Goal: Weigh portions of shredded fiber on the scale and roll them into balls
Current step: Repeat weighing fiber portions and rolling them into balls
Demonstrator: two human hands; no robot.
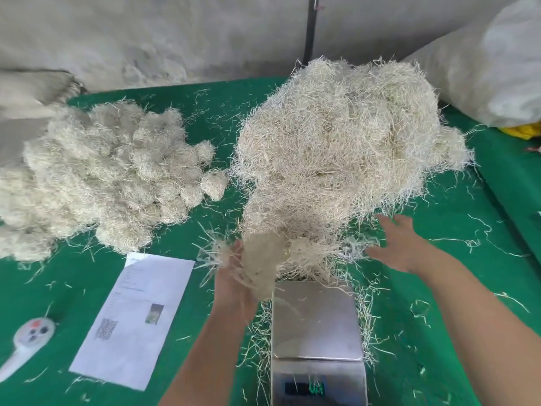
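Note:
A big loose heap of pale shredded fiber [345, 148] lies on the green table [205, 332], right of centre. Left of it sits a pile of several rolled fiber balls [111, 171]. A steel scale [316, 320] stands in front of the heap, its platform bare and its display lit. My left hand [234, 282] grips a blurred tuft of fiber [257, 259] just beyond the scale's far left corner. At the heap's near right edge my right hand [401, 244] hovers with fingers spread and holds nothing.
A printed sheet of paper [137, 315] lies left of the scale. A white handheld device [26, 344] rests at the near left. A large white sack [497, 68] stands at the far right. Stray strands litter the table. A grey wall runs behind.

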